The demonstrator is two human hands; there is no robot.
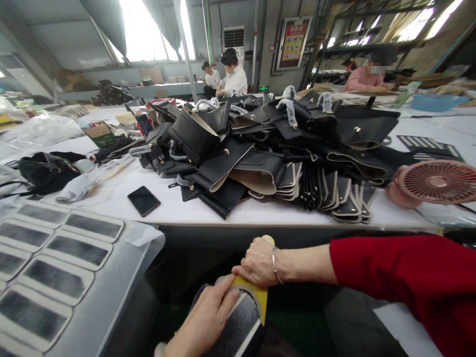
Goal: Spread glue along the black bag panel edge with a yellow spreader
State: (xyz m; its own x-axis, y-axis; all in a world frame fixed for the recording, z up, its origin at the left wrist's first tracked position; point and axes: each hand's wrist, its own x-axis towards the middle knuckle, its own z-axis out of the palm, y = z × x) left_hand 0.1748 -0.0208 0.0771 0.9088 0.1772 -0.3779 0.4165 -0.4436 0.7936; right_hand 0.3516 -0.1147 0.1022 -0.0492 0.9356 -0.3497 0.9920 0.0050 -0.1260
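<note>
At the bottom centre, my left hand (205,316) is closed on a black leather bag piece (237,325) with a pale edge, its thumb and finger lying over the top. My right hand (256,263) wraps around a yellow scraper (263,303), whose rounded end pokes out above the fist. The scraper's broad flat part lies against the upper end of the bag piece, close to my left fingertips. My left fingers' undersides and the lower part of the piece are hidden.
Ahead on the white table (111,213) are a heap of black leather bags (223,158), a phone (144,201) and a pink fan (435,181). Flat pale-edged panels (55,275) lie on a sheet at left. Several people sit farther back.
</note>
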